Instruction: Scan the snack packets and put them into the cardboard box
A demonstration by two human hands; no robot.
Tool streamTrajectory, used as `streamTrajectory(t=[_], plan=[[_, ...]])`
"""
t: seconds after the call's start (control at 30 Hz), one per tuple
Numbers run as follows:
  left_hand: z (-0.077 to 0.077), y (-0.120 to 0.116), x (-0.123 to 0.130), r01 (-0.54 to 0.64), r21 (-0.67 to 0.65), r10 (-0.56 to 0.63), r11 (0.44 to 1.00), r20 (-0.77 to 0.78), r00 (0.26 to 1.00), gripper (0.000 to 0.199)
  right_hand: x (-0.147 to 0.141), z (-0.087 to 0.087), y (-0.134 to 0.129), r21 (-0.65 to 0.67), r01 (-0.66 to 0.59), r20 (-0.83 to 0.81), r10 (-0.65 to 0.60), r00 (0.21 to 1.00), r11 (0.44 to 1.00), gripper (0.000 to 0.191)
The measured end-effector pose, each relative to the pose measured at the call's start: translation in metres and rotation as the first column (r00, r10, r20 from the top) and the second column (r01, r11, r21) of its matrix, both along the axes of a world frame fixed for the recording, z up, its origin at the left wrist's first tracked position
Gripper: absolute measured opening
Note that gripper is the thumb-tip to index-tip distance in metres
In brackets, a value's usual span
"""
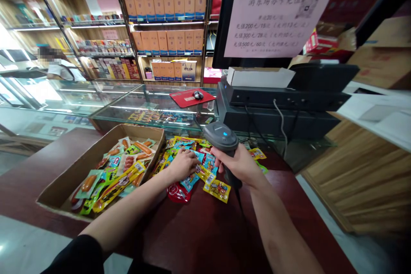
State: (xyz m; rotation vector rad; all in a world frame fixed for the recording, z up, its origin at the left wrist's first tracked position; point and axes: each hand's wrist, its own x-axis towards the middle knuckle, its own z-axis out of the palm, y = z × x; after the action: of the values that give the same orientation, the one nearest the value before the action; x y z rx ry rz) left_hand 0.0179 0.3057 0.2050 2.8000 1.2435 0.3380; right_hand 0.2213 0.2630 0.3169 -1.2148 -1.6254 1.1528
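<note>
My right hand (pixel 239 165) is wrapped round the handle of a dark grey barcode scanner (pixel 220 135), which has a small blue light on top. Its head hangs over a pile of small snack packets (pixel 210 162) in yellow, blue and green. On the left part of that pile rests my left hand (pixel 185 163), fingers bent over the packets; whether it grips one is hidden. A yellow packet (pixel 217 190) and a red packet (pixel 178 192) lie at the pile's near edge. Left of the pile, a shallow cardboard box (pixel 61 184) holds several wrapped sausages and snack packets.
Beyond the brown table (pixel 205 231) is a glass counter (pixel 128 102) with a red mouse pad (pixel 180 98). A monitor (pixel 221 30) with a pink paper sign stands above a black cash drawer (pixel 276 120). A person (pixel 64 68) is at the far left.
</note>
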Motion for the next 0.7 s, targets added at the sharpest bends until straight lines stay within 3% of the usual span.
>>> streamTrajectory(t=[0.17,0.37,0.47,0.53,0.6,0.7], plan=[[0.002,-0.003,0.004,0.066,0.056,-0.062,0.996,-0.072,0.996,0.024,0.0,-0.001,0.0,0.007,-0.013,-0.024,0.013,1.0,1.0,0.028],[0.008,-0.005,0.003,0.08,0.042,-0.079,0.996,-0.04,0.996,0.014,-0.001,-0.002,-0.001,0.016,-0.021,-0.014,0.021,1.0,1.0,0.028],[0.01,0.0,-0.005,0.049,-0.008,-0.048,0.999,0.039,0.998,0.01,-0.002,-0.002,-0.001,0.0,-0.019,-0.003,0.019,1.0,1.0,0.028],[0.01,0.005,-0.012,-0.028,-0.067,0.038,0.997,0.169,0.985,0.01,-0.002,-0.004,-0.001,-0.008,-0.016,0.003,0.016,1.0,1.0,0.028],[0.01,0.011,-0.018,-0.128,-0.146,0.173,0.981,0.364,0.915,0.012,-0.004,-0.007,0.0,-0.01,-0.02,0.009,0.02,1.0,1.0,0.027],[0.011,0.019,-0.024,-0.211,-0.274,0.341,0.938,0.641,0.688,0.026,-0.008,-0.01,0.0,-0.022,-0.048,0.008,0.048,0.999,0.999,0.024]])
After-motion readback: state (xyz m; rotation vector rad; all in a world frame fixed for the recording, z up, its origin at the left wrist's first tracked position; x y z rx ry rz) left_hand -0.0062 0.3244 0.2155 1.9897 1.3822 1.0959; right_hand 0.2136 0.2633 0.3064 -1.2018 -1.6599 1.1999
